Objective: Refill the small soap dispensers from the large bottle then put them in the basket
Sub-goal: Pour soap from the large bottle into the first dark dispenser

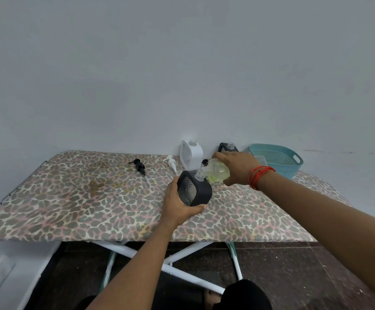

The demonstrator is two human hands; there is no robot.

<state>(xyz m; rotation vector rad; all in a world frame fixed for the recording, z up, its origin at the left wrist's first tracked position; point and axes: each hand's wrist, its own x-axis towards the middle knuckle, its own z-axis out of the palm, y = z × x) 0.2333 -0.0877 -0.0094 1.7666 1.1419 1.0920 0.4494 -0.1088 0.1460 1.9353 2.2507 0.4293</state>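
Between the two grips, over the middle of the table (81, 198), the refill step is under way. The left grip (175, 202) is wrapping thumb and fingers round the black dispenser (201, 193) and holding it tilted, open neck toward the right grip (238, 167). The right grip is clasping the large bottle (217, 172) from above, fingers curled over its body, and tipping it so its mouth is meeting the dispenser neck. Yellowish soap is sitting in the bottle; can't tell whether it is flowing, or whether the dispenser is resting on the table.

Beyond the left grip, by the wall (182, 74), a white dispenser (192, 154) is standing uncapped. Just behind the right grip a second black dispenser (228, 147) is peeking out, also uncapped. Well left of the left grip a black pump (140, 166) is lying loose, and nearer to it a white pump (172, 162). Right of the right grip the teal basket (287, 166) is sitting; its contents aren't readable.

Judging: the task is looking early, no dispenser closed yet. Next move is calling for a slow, aligned pour so nothing is spilling on fabric, then levelling the bottle and screwing a pump back in.

The table is looking like an ironing board: leopard-print cover, yellowish stains left of the left grip, crossed white legs under it. The wall is plain grey, and the floor (293, 276) is dark and speckled.
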